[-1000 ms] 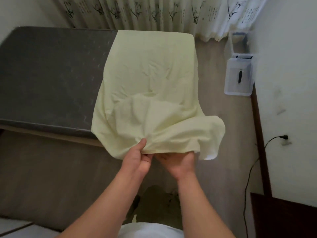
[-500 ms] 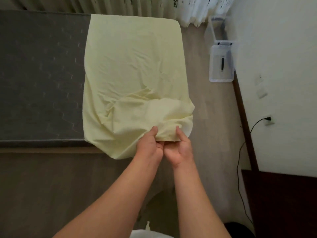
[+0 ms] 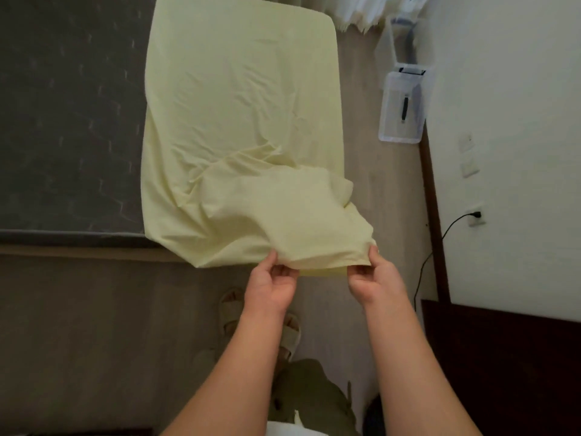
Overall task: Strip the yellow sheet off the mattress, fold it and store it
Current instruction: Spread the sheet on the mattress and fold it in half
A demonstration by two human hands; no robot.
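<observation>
Both hands are held out in front, a little apart, w/ the near edge of the yellow sheet [image 3: 242, 127] pinched between them. By the left hand [image 3: 271, 286] the hem is gripped w/ thumb on top and fingers curled under; by the right hand [image 3: 374, 278] it is pinched the same way, just beside the sheet's lifted corner. That near corner is raised off the mattress [image 3: 69, 114] and bunched in loose folds; the rest of the sheet is spread flat over the mattress's right end, approx. as far as its far corner. The mattress's left part is left bare, dark grey. A clear plastic box [image 3: 402, 105] is seen on the floor by the wall at right, and a black cable [image 3: 446, 231] is plugged into a wall socket.
</observation>
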